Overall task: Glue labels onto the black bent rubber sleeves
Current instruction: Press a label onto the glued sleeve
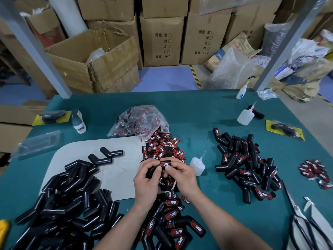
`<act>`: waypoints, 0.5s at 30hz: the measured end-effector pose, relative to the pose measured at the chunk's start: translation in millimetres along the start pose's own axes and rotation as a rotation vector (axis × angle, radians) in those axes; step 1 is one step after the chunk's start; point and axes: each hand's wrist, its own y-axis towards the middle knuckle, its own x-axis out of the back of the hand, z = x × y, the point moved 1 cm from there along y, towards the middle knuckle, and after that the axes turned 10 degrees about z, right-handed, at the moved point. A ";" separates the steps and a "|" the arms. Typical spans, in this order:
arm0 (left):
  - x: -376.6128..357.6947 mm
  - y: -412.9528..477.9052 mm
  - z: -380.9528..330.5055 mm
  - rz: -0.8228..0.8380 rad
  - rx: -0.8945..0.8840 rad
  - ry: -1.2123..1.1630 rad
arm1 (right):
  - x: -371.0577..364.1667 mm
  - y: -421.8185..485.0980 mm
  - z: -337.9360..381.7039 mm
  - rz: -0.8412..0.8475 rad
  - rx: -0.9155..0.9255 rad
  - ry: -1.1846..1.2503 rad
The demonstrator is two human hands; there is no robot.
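left hand (146, 179), right hand (183, 175) grip labelled sleeve (151, 171) over green table (207, 112) — cardboard boxes (162, 40) stacked behind

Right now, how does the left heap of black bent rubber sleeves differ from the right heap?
The left heap shows bare sleeves, no labels; sleeves in the right heap carry red-and-black labels. The left heap looks bigger and overlaps the pale board; the right heap lies on the green table cover alone. Both hold black bent sleeves.
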 end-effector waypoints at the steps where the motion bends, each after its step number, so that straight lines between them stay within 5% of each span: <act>1: 0.2 0.2 0.0 -0.002 -0.006 0.003 | 0.7 0.0 0.1 0.004 -0.001 -0.012; 15: -2.0 -1.4 2.6 0.071 -0.132 0.155 | 11.1 3.8 -22.9 -0.114 -0.072 -0.044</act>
